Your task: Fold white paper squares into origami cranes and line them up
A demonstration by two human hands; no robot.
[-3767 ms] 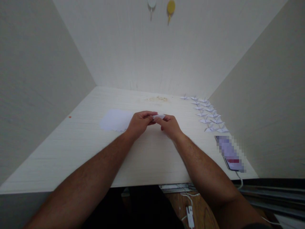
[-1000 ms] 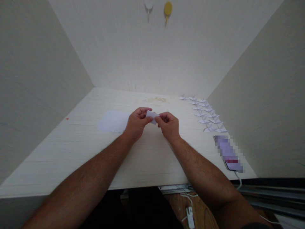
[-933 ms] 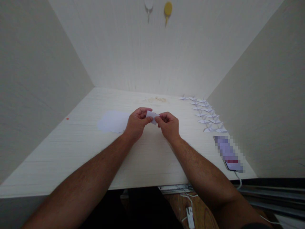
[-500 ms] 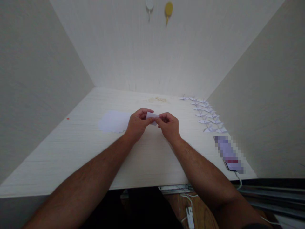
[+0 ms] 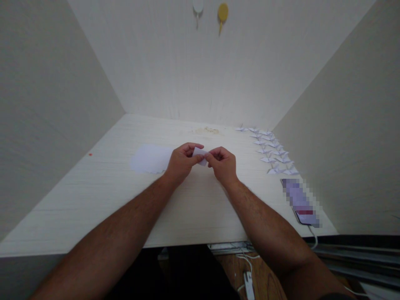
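Note:
A small white piece of folded paper (image 5: 200, 151) is held up between both hands over the middle of the table. My left hand (image 5: 183, 160) pinches its left part, thumb in front and fingers behind. On its right edge, the thumb and fingertips of my right hand (image 5: 222, 163) are closed. The fingers hide part of the paper, so its exact folds cannot be made out. Beside my left hand lie white paper sheets (image 5: 149, 158), partly covered by that hand.
Several folded white paper cranes (image 5: 269, 151) stand in rows along the table's right side. Nearer me lies a blurred-out phone (image 5: 298, 201) with a white cable. Walls enclose the white table (image 5: 193, 208) on three sides. A white power strip (image 5: 248, 285) sits below.
Both hands keep the same pinch on the paper, with hardly any finger movement. The whole view has shifted very slightly.

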